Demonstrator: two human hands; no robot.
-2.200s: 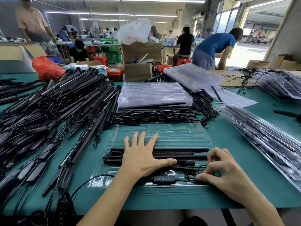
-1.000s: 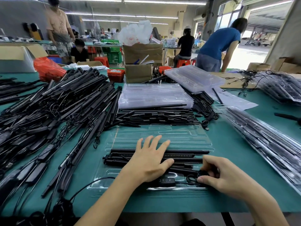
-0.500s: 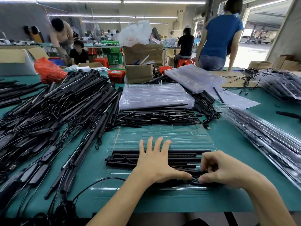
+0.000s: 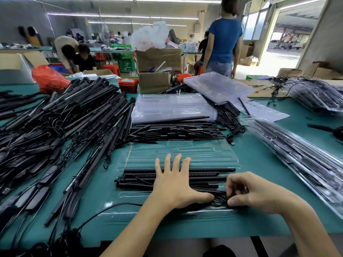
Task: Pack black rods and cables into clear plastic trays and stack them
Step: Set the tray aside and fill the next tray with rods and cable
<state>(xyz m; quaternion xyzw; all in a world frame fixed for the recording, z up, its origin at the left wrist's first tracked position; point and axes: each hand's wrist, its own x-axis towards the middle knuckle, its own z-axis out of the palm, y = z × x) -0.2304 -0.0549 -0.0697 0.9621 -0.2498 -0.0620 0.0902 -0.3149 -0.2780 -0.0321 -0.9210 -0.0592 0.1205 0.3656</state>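
1. Left hand (image 4: 174, 184) lies flat, fingers spread, pressing black rods (image 4: 141, 178) into the clear tray (image 4: 185, 151) on the green desk (image 4: 259, 164).
2. Right hand (image 4: 254, 193) – fingers curled – pinches the coiled cable (image 4: 220, 201) at the tray's near edge.

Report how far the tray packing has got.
Done: black rods lie in the clear plastic tray up front; filled trays sit stacked at right. In hand: left hand presses the rods, right hand tucks the black cable coil. Left: the big pile of loose rods.
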